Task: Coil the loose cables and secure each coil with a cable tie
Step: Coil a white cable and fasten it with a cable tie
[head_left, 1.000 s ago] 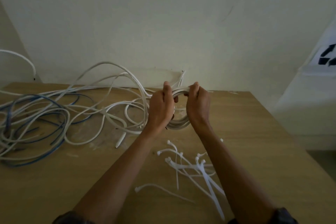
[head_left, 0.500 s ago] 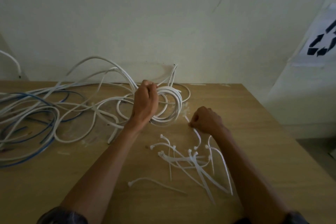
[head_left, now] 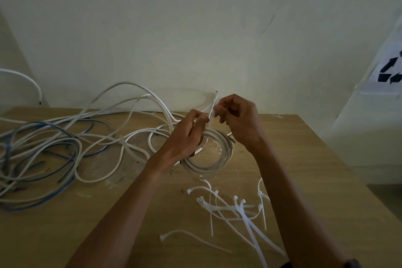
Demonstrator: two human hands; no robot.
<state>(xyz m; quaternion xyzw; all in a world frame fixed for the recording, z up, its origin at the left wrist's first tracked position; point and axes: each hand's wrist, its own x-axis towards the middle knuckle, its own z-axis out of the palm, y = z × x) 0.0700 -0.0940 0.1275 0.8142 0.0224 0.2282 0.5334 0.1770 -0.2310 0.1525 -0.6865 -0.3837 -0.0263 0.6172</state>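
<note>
A white cable coil [head_left: 214,164] is held above the wooden table [head_left: 304,169] near its middle. My left hand [head_left: 187,137] grips the coil's upper left side. My right hand [head_left: 238,118] is just above it, its fingers pinched on a white cable tie [head_left: 212,113] that stands up between the two hands. The tie's lower part is hidden behind my left fingers. Several loose white cable ties [head_left: 235,209] lie scattered on the table below my hands.
A tangle of loose white and blue cables [head_left: 43,152] covers the table's left half, with white loops rising against the back wall. The table's right edge lies beyond my right arm. A white surface with a recycling sign [head_left: 391,72] stands at far right.
My right hand rose from the pile of ties with one tie pinched in it and came up to the coil. My left hand kept hold of the coil.
</note>
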